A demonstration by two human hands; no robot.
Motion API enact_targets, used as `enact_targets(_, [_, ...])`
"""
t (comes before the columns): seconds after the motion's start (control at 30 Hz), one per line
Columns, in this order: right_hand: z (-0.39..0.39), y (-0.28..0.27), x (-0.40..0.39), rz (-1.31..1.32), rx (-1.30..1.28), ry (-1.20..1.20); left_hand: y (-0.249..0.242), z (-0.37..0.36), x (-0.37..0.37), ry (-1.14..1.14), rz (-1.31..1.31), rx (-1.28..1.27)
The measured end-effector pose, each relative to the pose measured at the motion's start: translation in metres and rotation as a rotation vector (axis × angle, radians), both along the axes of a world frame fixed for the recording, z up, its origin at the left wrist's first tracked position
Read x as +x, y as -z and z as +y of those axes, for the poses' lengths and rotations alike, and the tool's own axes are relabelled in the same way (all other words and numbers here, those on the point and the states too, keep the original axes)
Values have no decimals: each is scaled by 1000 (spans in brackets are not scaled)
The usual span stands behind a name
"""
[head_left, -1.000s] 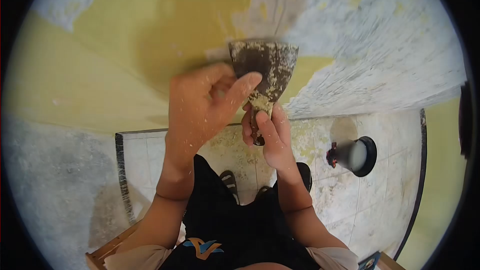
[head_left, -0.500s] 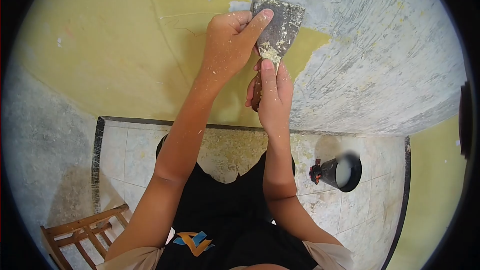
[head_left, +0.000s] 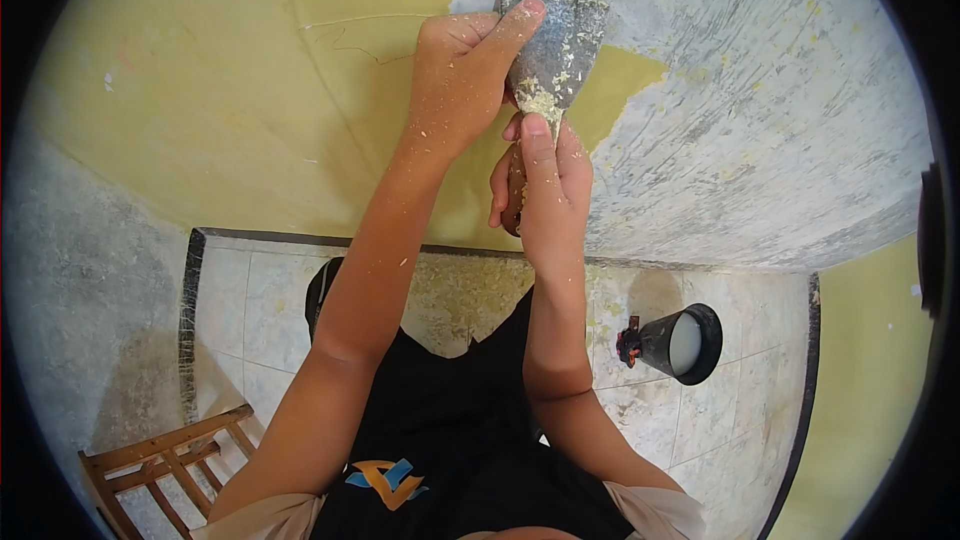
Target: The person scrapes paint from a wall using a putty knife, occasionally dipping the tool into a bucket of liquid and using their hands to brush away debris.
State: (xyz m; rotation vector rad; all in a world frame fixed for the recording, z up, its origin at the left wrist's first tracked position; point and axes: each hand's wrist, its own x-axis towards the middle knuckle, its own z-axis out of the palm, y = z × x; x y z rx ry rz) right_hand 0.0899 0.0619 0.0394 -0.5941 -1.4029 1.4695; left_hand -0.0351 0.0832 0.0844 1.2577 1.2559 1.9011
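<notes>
Both hands grip a paint scraper (head_left: pixel 562 45) with a wide grey blade flecked with yellow paint chips. My right hand (head_left: pixel 556 180) is wrapped round its brown handle, thumb on the neck below the blade. Higher up, my left hand (head_left: pixel 455 80) clasps the blade's left side, thumb pressed on its face and the other fingers mostly hidden behind. The blade's edge points up the wall, by the border between yellow paint (head_left: pixel 230 90) and the scraped whitish-grey surface (head_left: pixel 740 130). Paint flakes dot both hands and forearms.
A black bucket (head_left: pixel 711 325) with whitish contents is on the tiled floor (head_left: pixel 725 410) to the right. Paint scraps lie along the wall's foot. A wooden slatted piece of furniture (head_left: pixel 165 452) stands at lower left. Dark skirting (head_left: pixel 300 237) edges the floor.
The scraper and both hands have shifted very slightly; the blade's top sits a little higher in view. Both hands keep the same grip.
</notes>
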Motion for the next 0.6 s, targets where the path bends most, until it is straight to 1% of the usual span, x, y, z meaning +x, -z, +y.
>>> enact_targets(0.1, [-3, -5, 2, -40, -6, 39, 2, 3, 1, 6, -29, 19])
enact_targets(0.17, [-5, -9, 4, 16, -76, -8, 2, 3, 1, 7, -45, 23])
enact_targets(0.27, [-7, -10, 1, 35, -90, -18, 2, 5, 6, -18, -73, 41])
enact_targets(0.33, [-6, -10, 2, 44, -98, -30, 3, 9, 9, -73, -81, 134])
enact_targets(0.37, [-6, -10, 2, 57, -107, -42, 3, 9, 11, -75, -85, 134])
enact_targets(0.47, [-8, -10, -2, 28, -74, 3, 0, 8, 16, -105, -133, 154])
enact_targets(0.57, [-10, -13, -2, -7, -60, 26, 3, 10, 18, -124, -167, 112])
enact_targets(0.6, [-10, -14, -2, -9, -59, 24, 5, 14, 17, -144, -154, 150])
